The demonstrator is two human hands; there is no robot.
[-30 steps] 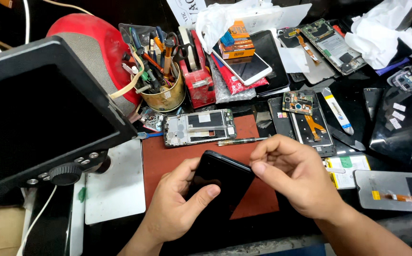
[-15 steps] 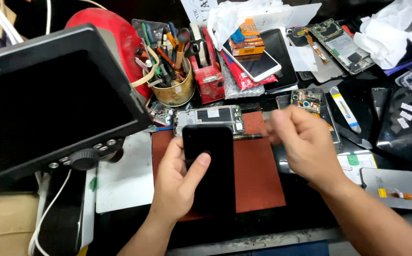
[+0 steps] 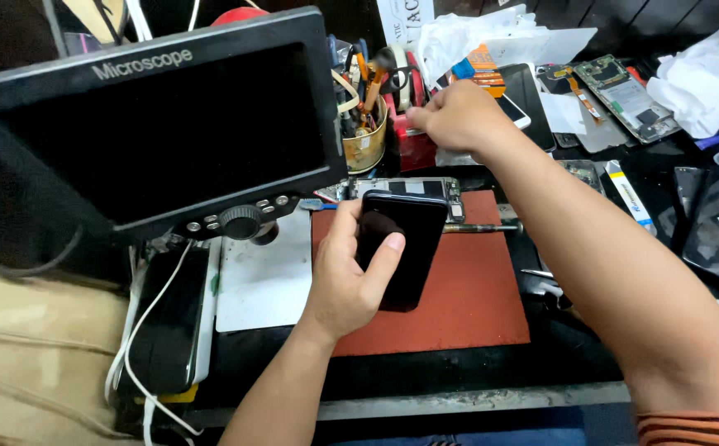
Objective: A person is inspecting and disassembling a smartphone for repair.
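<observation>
Far left, a black microscope monitor [image 3: 157, 124] fills the upper corner, its screen dark; its stand is hidden behind the knob panel. Below it, white cables [image 3: 140, 330] trail over a dark device, partly cut off by the frame edge. Left hand [image 3: 347, 277] grips a black phone [image 3: 401, 248], held above the red work mat [image 3: 459, 289]: fingers curled round the left edge, thumb [image 3: 384, 252] pressed flat on the dark glass. Behind the phone, an opened phone frame [image 3: 426, 188] lies at the mat's top edge, mostly hidden. A brass-coloured tool cup [image 3: 365, 140] stands beyond, crowded with tools. Right hand [image 3: 459, 116] reaches to a red holder [image 3: 413, 144] beside the cup, fingers bunched together; whether they pinch anything, cannot tell, fingertips are hidden. Far right, circuit boards [image 3: 624, 91] and white cloth [image 3: 702, 78], blurred.
</observation>
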